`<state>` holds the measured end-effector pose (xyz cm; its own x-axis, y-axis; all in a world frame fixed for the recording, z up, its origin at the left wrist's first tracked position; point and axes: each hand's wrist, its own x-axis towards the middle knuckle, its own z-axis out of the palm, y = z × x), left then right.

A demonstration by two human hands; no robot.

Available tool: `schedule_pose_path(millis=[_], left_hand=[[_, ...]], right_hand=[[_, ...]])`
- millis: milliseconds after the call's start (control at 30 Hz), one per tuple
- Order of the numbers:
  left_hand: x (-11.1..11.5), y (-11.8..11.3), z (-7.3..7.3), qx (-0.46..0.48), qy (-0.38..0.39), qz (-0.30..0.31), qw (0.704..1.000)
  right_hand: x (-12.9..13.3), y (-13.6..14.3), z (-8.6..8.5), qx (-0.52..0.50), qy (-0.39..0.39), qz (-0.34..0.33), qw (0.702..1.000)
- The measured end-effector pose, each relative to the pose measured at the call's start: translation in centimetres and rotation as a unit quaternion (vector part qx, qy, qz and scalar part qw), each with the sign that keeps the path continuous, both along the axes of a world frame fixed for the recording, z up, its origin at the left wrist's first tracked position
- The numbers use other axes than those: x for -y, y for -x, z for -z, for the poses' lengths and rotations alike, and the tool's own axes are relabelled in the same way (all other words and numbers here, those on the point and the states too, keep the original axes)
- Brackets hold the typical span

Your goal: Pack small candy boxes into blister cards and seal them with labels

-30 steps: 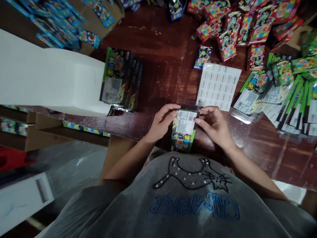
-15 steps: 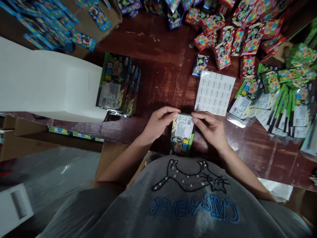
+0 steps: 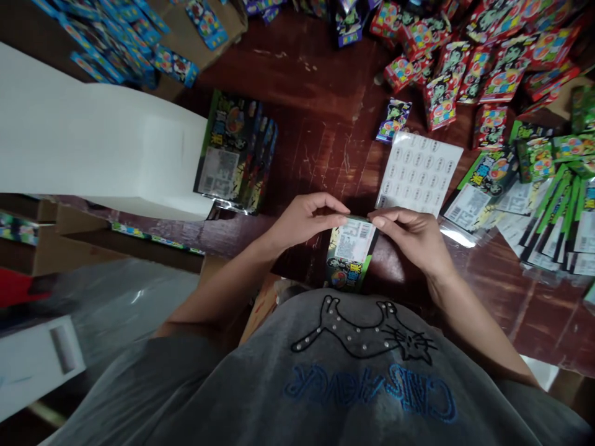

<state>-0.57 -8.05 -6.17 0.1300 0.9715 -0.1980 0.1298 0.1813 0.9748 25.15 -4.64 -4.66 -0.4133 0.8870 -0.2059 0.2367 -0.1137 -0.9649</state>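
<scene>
A black-and-green candy packet (image 3: 352, 251) with a white printed barcode label stands between my hands, close to my shirt. My left hand (image 3: 304, 220) pinches its far left corner between thumb and fingers. At the far right corner, my right hand (image 3: 413, 238) grips the same edge in a thumb-and-finger pinch. Just beyond the right hand lies a sheet of white oval stickers (image 3: 421, 173). One small purple box (image 3: 393, 119) touches the table beyond that sheet.
Similar packets (image 3: 220, 152) stand in a row by a white open box (image 3: 106, 142) on the left. More labelled packets (image 3: 478, 186) fan out at right. Red boxes (image 3: 441, 99) pile up at the back; blue boxes (image 3: 176, 65) fill a carton at back left.
The camera view has shifted, so the table's things appear farther right. Both hands keep their pinch on the packet's far edge, with little other visible change.
</scene>
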Motion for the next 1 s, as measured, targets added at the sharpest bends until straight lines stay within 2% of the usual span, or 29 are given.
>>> schedule_pose_path(millis=[67,133,200,267,333,433,533,633,700,833,1000], left_hand=[[0.2,0.3,0.5,-0.003,-0.017,0.007,1.0],[0.0,0.5,0.9,-0.031,-0.026,0.019,0.999],[-0.8,0.6,1.0,-0.08,-0.043,0.049,0.995],[-2.3,0.3,0.7,-0.14,-0.088,0.081,0.983],[-4.1,-0.6,0.3,-0.187,-0.145,0.098,0.967],[-7.1,-2.9,-0.2,-0.218,-0.207,0.088,0.949],[-9.8,-5.1,0.2,-0.218,-0.229,0.04,0.948],[-12.4,-6.2,1.3,-0.181,-0.209,-0.021,0.961],[-13.9,-6.5,2.0,-0.134,-0.185,-0.027,0.973],[-15.5,-6.7,2.4,-0.038,-0.117,-0.006,0.992],[-15.7,-6.9,2.1,-0.017,-0.101,-0.039,0.994]], right_hand=[[-0.4,-1.0,-0.3,-0.005,-0.048,-0.055,0.997],[-2.2,-2.2,-0.2,0.023,-0.136,-0.081,0.987],[-5.6,-3.9,0.3,0.086,-0.248,-0.042,0.964],[-10.2,-5.6,1.3,0.162,-0.335,0.019,0.928],[-14.7,-7.0,2.6,0.232,-0.361,0.022,0.903],[-18.9,-7.6,3.9,0.298,-0.318,-0.023,0.9],[-19.3,-7.2,3.5,0.265,-0.239,-0.059,0.932],[-17.8,-7.1,2.2,0.162,-0.171,-0.079,0.969],[-17.0,-7.3,1.4,0.111,-0.157,-0.073,0.979],[-16.5,-7.7,0.7,0.083,-0.2,-0.07,0.974],[-16.2,-7.6,0.3,0.084,-0.301,-0.017,0.95]])
